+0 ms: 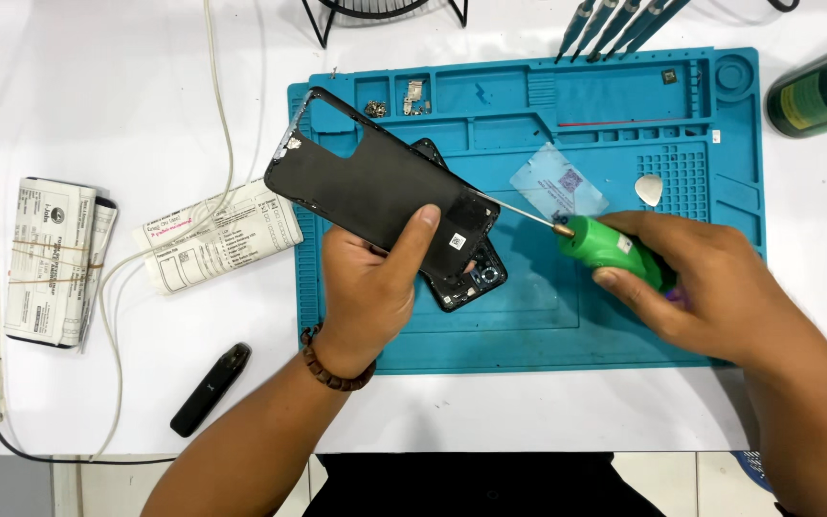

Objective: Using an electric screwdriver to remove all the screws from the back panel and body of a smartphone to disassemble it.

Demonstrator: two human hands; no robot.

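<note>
Black phone body lying on the mat (466, 282): mostly covered by the lifted black plastic back cover (375, 187) and the left thumb.
Left hand (368, 292): fingers hidden behind the cover, only the thumb on show.
Green-handled screwdriver (605, 244): rear of handle buried under the right fingers; thin tip too fine to tell where it meets the cover.
Purple piece below the right fingers (674, 295): barely showing, kind unclear.
Small metal parts in the blue silicone mat's tray (412, 96): too small to identify.
Dark green bottle (820, 88): cut off by the right edge.
Row of grey tool handles (614, 24): cut off by the top edge.

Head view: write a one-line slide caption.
Left hand lifts a black phone back cover off a phone on a blue repair mat; right hand holds a green-handled screwdriver.
</note>
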